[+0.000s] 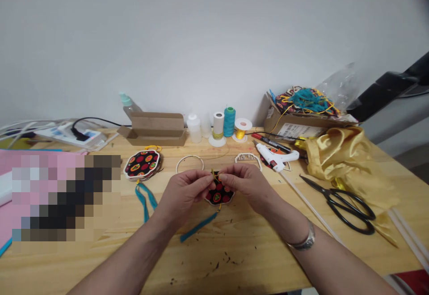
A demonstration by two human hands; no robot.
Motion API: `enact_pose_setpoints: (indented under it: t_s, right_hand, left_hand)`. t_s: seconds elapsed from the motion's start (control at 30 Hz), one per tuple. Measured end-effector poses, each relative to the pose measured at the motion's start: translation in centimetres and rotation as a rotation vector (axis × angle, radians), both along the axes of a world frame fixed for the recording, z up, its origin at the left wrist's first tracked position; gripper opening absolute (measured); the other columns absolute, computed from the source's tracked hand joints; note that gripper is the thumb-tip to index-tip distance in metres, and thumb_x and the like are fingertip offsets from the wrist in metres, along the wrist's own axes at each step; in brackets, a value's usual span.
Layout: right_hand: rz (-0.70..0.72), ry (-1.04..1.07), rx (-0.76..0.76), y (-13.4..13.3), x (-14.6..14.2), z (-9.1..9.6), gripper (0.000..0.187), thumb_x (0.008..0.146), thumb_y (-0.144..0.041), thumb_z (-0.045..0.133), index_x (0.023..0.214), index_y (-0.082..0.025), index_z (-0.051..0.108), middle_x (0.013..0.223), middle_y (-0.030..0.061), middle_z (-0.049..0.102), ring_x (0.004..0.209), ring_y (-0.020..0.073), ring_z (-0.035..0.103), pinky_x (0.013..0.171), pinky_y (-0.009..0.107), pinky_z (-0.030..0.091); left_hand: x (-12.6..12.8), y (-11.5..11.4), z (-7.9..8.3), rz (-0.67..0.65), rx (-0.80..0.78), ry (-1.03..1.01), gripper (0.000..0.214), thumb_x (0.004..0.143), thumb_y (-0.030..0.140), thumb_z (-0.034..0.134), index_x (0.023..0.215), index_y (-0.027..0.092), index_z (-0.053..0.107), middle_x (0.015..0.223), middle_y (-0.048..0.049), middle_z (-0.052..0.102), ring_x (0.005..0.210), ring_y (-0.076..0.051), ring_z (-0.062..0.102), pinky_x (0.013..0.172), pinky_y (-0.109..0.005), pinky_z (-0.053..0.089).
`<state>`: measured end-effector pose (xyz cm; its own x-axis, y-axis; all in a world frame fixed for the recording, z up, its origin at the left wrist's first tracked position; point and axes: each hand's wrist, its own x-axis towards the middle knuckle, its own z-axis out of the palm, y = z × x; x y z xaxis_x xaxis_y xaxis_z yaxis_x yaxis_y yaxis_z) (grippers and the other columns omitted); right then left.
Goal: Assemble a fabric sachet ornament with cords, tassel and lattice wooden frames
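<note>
My left hand [187, 190] and my right hand [250, 185] meet at the middle of the table, thumbs and forefingers pinched together. Between the fingertips runs a thin yellow-green cord [212, 172], partly hidden by them. Directly below the cord is a black fabric pendant [218, 196] with red and orange patterns and a pale scalloped rim. Its upper part is covered by my fingers. From its lower edge a blue tassel [198, 228] trails to the left over the wood. A wooden ring [181, 163] lies just beyond my left hand, and a wooden lattice frame [250, 158] beyond my right.
Finished-looking pendants [142, 164] lie stacked at left. Black scissors [345, 205], a white glue gun [278, 155] and gold cloth [338, 152] are at right. Thread spools [229, 123], a bottle [194, 128], an open cardboard box [157, 129] and a filled box [295, 127] stand along the wall.
</note>
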<state>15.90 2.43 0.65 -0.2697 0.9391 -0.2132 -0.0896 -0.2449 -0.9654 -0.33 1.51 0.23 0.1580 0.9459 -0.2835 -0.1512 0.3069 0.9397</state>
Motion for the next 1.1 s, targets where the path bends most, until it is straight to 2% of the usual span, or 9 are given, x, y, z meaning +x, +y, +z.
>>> enact_pose_setpoints:
  t_s: [0.27,0.37,0.5,0.73,0.97,1.1]
  right_hand:
    - [-0.112,-0.143,0.196,-0.1,0.0,0.1,0.026,0.074,-0.039,0.061,0.066,-0.015,0.065,0.059,0.0003,0.060,0.056,0.0098,0.050,0.052,0.023,0.040]
    - [-0.173,-0.287,0.279,-0.1,0.0,-0.1,0.022,0.070,-0.037,0.065,0.067,-0.016,0.066,0.062,0.0017,0.062,0.058,0.0121,0.052,0.054,0.025,0.041]
    - [-0.185,-0.402,0.341,-0.1,0.0,-0.2,0.014,0.068,-0.030,0.067,0.067,-0.017,0.068,0.064,0.0026,0.064,0.061,0.0135,0.055,0.057,0.026,0.043]
    - [-0.234,-0.464,0.468,-0.5,-0.1,-0.5,0.012,0.071,-0.026,0.065,0.064,-0.017,0.066,0.062,0.0006,0.061,0.062,0.0129,0.054,0.060,0.026,0.042]
    - [-0.242,-0.560,0.781,-1.6,-0.9,-0.4,0.012,0.076,-0.019,0.063,0.063,-0.017,0.063,0.061,-0.0001,0.056,0.069,0.0143,0.050,0.068,0.029,0.040]
    - [-0.212,-0.747,1.015,-2.0,-0.9,-0.6,0.012,0.080,-0.021,0.059,0.070,-0.017,0.064,0.065,0.0015,0.058,0.072,0.0161,0.047,0.071,0.033,0.037]
  left_hand:
    - [0.2,0.0,0.3,0.031,0.007,0.000,0.014,0.068,0.027,0.069,0.069,0.013,0.068,0.058,0.0010,0.062,0.047,-0.005,0.042,0.044,-0.017,0.031]
    - [0.1,0.0,0.3,0.023,0.008,-0.002,0.013,0.069,0.026,0.069,0.071,0.014,0.068,0.059,0.0012,0.062,0.047,-0.005,0.043,0.045,-0.017,0.032]
    - [0.1,0.0,0.0,0.021,0.021,0.005,0.012,0.069,0.027,0.068,0.071,0.015,0.068,0.058,0.0019,0.062,0.047,-0.005,0.043,0.045,-0.017,0.032]
    - [0.2,0.0,0.0,0.052,0.043,0.069,0.015,0.067,0.029,0.070,0.071,0.015,0.070,0.059,0.0002,0.064,0.046,-0.005,0.042,0.044,-0.017,0.032]
    - [0.5,-0.1,-0.2,0.063,-0.012,0.001,0.015,0.064,0.027,0.072,0.069,0.013,0.070,0.047,0.0030,0.055,0.044,-0.004,0.040,0.042,-0.016,0.028]
    - [0.7,-0.2,0.2,0.055,-0.063,-0.068,0.014,0.065,0.025,0.071,0.066,0.011,0.068,0.046,0.0031,0.053,0.041,-0.003,0.038,0.039,-0.015,0.025]
